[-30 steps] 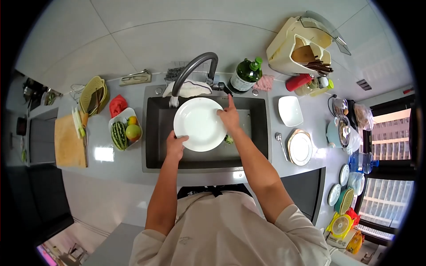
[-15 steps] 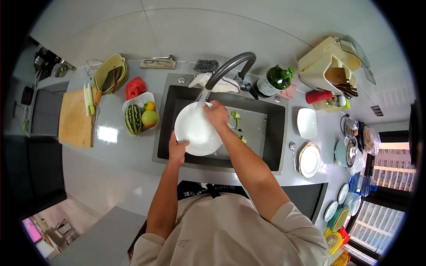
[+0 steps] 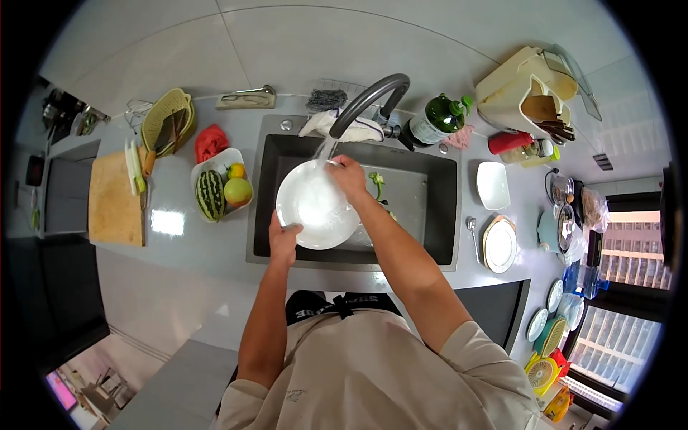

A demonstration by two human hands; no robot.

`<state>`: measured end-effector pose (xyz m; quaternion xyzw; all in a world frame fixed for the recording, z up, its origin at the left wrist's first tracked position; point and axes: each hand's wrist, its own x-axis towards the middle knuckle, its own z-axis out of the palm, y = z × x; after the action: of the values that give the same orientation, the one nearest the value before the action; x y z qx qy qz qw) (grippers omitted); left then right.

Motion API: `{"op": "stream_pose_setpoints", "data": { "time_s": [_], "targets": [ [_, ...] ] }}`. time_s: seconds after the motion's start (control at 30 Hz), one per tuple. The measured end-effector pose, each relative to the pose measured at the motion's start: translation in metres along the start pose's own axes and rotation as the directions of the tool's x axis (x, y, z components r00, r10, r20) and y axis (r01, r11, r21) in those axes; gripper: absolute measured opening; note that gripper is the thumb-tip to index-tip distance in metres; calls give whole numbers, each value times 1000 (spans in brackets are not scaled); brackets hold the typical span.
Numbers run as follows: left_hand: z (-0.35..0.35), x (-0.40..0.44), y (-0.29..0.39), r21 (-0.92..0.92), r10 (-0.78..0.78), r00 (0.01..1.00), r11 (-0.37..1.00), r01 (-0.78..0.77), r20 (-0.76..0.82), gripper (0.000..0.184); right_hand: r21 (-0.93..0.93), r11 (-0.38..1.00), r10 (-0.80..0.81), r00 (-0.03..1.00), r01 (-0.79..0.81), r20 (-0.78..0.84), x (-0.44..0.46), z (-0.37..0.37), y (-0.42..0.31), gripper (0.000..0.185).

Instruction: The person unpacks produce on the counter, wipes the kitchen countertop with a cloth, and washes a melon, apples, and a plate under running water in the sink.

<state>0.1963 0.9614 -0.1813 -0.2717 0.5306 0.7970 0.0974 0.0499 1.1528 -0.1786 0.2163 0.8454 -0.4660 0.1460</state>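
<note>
A white plate (image 3: 315, 208) is held over the left part of the dark sink (image 3: 443, 208), tilted under the faucet (image 3: 373, 97). Water runs from the spout onto its upper edge. My left hand (image 3: 284, 239) grips the plate's lower left rim, thumb on top. At the upper right rim, my right hand (image 3: 347, 177) is closed on the plate, its fingers partly over the white surface. Green vegetable scraps (image 3: 377, 183) lie in the sink, right of my right hand. A white cloth (image 3: 351, 129) lies behind the faucet's spout.
Left of the sink are a fruit tray (image 3: 233, 159), a cutting board (image 3: 111, 204) and a basket (image 3: 188, 129). To the right stand a white bowl (image 3: 493, 185), a spoon (image 3: 472, 231) and stacked plates (image 3: 499, 245). A green bottle (image 3: 434, 120) stands behind the sink.
Water now runs from the faucet, which was over the sink beside the plate. My right hand has gone from pointing at the faucet handle to gripping the plate. The camera view has shifted.
</note>
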Motion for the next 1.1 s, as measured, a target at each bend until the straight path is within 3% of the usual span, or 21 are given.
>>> {"op": "stream_pose_setpoints", "data": {
  "time_s": [0.17, 0.23, 0.27, 0.33, 0.43, 0.53, 0.67, 0.77, 0.87, 0.93, 1.03, 1.1],
  "targets": [
    [-9, 7, -6, 49, -8, 1000, 999, 7, 28, 73, -31, 999, -29, 1000, 29, 4, 8, -2, 14, 47],
    [-3, 7, 1, 17, -14, 999, 1000, 14, 31, 73, 101, 974, -211, 975, 203, 69, 10, -10, 16, 46],
    [-1, 7, 4, 43, -9, 999, 999, 7, 47, 74, 100, 974, -210, 976, 203, 65, 9, -11, 16, 46],
    [0, 8, 4, 73, -5, 998, 997, 0, 65, 75, -85, 972, -225, 969, 217, -97, 2, -12, 10, 42],
    [2, 11, 7, 105, -21, 997, 994, 12, 80, 76, 87, 973, -212, 977, 213, -19, 6, -19, 8, 38],
    [6, 12, 5, 56, -18, 997, 998, 14, 69, 77, 137, 967, -210, 976, 215, -55, 4, -23, 9, 41],
    [8, 11, 6, 90, -27, 998, 996, 21, 62, 75, 56, 985, -158, 987, 161, -41, 0, -29, 6, 42],
    [11, 11, 3, 73, -21, 998, 997, 16, 58, 72, 129, 951, -276, 960, 280, -51, 6, -33, 13, 44],
    [18, 10, 5, 83, 8, 999, 996, -12, 54, 66, 64, 965, -253, 967, 254, -10, 2, -40, 4, 47],
    [22, 11, 5, 115, 18, 999, 993, -24, 50, 61, -183, 955, -249, 966, 232, -73, -4, -46, -6, 51],
    [25, 15, 2, 85, 16, 998, 996, -22, 65, 60, -208, 972, -136, 985, 111, -106, -14, -53, -19, 51],
    [27, 17, 1, 114, 40, 999, 993, -42, 28, 50, -225, 957, -200, 978, 181, -63, -12, -55, -16, 44]
  ]
}}
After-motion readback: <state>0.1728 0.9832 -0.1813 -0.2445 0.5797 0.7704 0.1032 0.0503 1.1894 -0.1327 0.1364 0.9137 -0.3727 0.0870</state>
